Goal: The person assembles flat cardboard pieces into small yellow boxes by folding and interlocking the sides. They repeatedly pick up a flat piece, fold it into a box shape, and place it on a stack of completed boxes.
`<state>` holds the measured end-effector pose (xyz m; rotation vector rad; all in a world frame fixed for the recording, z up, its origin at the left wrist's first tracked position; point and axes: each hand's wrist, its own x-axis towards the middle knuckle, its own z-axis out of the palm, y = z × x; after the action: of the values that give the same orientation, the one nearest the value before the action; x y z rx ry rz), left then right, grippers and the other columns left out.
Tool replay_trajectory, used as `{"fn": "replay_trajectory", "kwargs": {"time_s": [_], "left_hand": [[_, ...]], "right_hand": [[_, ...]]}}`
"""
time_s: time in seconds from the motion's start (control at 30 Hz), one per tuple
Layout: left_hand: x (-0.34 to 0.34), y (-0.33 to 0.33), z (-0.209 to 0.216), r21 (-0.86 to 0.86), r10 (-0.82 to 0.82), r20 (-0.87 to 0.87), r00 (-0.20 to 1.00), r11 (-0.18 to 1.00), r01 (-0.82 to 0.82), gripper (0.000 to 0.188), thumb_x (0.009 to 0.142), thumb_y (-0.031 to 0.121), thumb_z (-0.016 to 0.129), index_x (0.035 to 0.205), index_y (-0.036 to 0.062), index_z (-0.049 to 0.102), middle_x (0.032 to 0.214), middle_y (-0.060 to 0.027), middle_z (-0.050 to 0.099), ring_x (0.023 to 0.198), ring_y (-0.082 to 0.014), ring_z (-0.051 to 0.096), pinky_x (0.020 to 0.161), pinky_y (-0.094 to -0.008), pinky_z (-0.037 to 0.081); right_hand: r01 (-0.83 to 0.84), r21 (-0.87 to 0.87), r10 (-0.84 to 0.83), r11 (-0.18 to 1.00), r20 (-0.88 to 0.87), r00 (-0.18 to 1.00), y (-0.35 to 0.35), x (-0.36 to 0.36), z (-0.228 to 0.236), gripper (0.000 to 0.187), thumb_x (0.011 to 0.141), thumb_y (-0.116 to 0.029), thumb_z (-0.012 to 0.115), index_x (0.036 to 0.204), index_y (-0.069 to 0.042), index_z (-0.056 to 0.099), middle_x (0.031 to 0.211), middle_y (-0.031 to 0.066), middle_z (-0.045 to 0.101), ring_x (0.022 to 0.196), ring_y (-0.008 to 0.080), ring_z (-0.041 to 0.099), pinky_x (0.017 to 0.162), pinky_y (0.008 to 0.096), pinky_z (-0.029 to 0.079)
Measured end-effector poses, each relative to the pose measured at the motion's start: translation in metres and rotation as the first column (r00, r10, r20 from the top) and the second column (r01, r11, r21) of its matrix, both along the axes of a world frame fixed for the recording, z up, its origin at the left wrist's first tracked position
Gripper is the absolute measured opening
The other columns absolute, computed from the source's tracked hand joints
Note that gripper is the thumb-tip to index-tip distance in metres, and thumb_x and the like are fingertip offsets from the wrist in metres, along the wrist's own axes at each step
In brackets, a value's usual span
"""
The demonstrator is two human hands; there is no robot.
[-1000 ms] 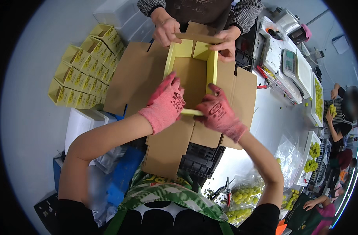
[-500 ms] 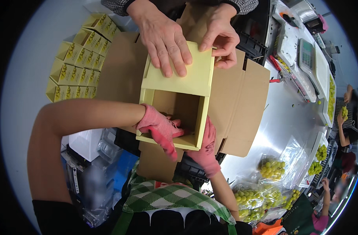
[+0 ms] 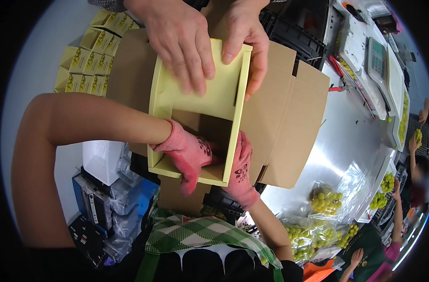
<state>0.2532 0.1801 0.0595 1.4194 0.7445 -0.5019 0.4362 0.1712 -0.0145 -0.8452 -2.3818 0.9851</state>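
A pale yellow rectangular cardboard box [image 3: 202, 105] lay over spread brown cardboard flaps [image 3: 289, 117].
The person's pink-gloved left hand [image 3: 188, 150] reached inside at the near end, its thumb over the near rim; the pink-gloved right hand [image 3: 241, 171] lay against the outer right wall. Whether either was clamped on the cardboard could not be told. A co-worker's bare hands [image 3: 184, 44] were at the far end, one over its panel.

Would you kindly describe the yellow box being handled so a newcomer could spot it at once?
Find the large brown cardboard in the middle. Over it is the yellow box, with a pink-gloved left hand partly inside and a co-worker's hands on its far end. Unlike the printed yellow boxes stacked at upper left, its visible surfaces are plain.
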Motion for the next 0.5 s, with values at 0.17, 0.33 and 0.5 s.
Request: {"fn": "replay_trajectory", "kwargs": {"time_s": [0.17,0.33,0.5], "left_hand": [[-0.001,-0.010,0.020,0.426,0.032,-0.087,0.996,0.905,0.009,0.053,0.063,0.034,0.069,0.109,0.0085,0.057,0.112,-0.0099,0.053,0.108,-0.0303,0.050,0.090,-0.0433,0.041],[0.015,-0.081,0.029,0.922,0.321,-0.238,0.917,0.371,0.110,0.029,0.072,0.033,0.059,0.093,0.0132,0.058,0.094,-0.0032,0.052,0.098,-0.0240,0.049,0.090,-0.0432,0.040],[0.010,-0.117,0.027,0.961,0.660,0.270,0.701,-0.228,-0.156,0.053,0.071,0.042,0.070,0.109,0.0093,0.054,0.116,-0.0107,0.048,0.116,-0.0290,0.043,0.100,-0.0475,0.035]], "right_hand": [[-0.136,-0.120,0.136,0.983,-0.005,0.991,0.019,0.005,0.016,0.086,0.072,-0.025,0.071,0.139,0.003,0.024,0.128,0.0263,0.040,0.113,0.0431,0.042,0.094,0.0485,0.038],[-0.226,-0.305,0.143,0.925,-0.271,0.952,0.042,0.031,0.064,0.075,0.066,0.010,0.050,0.137,0.004,0.030,0.135,0.0262,0.037,0.126,0.0423,0.036,0.106,0.0465,0.030],[-0.522,-0.318,0.526,0.791,-0.080,0.847,0.034,-0.037,0.122,0.067,0.073,-0.007,0.060,0.134,0.006,0.034,0.129,0.0273,0.043,0.124,0.0390,0.041,0.103,0.0441,0.036]]}}
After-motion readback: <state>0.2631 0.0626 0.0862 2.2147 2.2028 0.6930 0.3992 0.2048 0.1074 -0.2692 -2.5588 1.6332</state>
